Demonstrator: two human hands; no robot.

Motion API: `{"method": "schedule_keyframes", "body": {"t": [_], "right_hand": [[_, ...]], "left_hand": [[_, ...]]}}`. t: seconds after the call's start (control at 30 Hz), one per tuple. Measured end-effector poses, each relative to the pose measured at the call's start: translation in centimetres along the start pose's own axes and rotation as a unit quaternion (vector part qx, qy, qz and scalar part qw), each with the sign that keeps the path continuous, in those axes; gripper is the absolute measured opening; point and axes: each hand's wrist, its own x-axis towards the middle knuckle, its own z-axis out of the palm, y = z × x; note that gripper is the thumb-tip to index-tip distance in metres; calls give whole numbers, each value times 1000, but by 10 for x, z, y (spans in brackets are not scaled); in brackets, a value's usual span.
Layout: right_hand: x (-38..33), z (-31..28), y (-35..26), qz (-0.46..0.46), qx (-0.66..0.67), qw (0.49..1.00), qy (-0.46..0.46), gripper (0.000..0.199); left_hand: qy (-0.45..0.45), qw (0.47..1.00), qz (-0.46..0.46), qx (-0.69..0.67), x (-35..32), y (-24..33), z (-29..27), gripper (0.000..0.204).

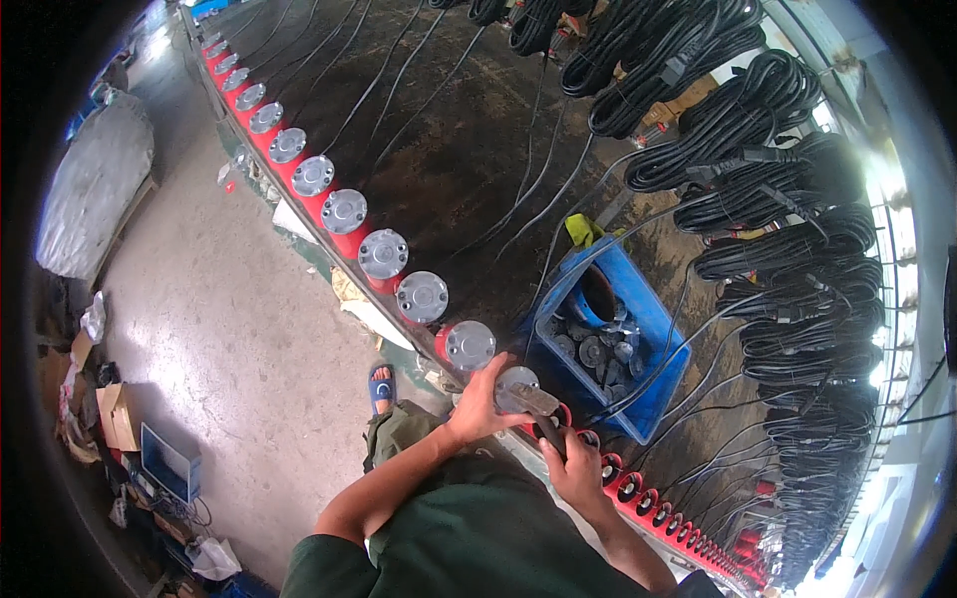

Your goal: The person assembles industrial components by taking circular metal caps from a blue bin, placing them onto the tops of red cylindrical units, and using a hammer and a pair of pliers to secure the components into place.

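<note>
Dark green sleeves and my two bare forearms fill the lower frame as I work at a long, dark bench. My left hand (481, 404) is cupped over a round grey metal cap (515, 384), fingers curled on its near rim, pressing it to the end of a red cylinder at the bench's edge. My right hand (573, 468) is clenched around the black handle of a hand tool (543, 409), whose grey head lies across the same cap. That cap sits just right of the last capped unit in a row of red cylinders with grey caps (384, 252), which runs away along the bench edge toward the upper left. To my right, a line of uncapped red cylinders (638, 490) shows dark open ends, trailing toward the lower right. Just beyond my hands stands a blue plastic bin (648, 329) holding more grey round parts; a yellow-green cloth (582, 230) lies near its far corner. Coils of black cable (768, 189) are stacked along the bench's far side, with single leads crossing the top. Below, a blue sandal (382, 387) rests on the concrete floor (219, 329).
</note>
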Motion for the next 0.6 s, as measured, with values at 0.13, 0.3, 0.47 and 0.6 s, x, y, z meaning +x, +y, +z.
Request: {"method": "schedule_keyframes", "body": {"t": [0.13,0.3,0.47,0.6], "right_hand": [[2,-3,-3,-8,-15,1000,6,26],[8,-3,-2,-23,-16,999,17,30],[8,-4,-1,-42,-60,997,12,32],[2,0,-2,6,-38,999,-11,33]], "left_hand": [[-34,995,19,92,0,3,-4,117],[-35,995,16,89,4,2,-2,117],[-33,996,11,85,1,2,-4,117],[-34,995,10,90,1,0,-4,117]]}}
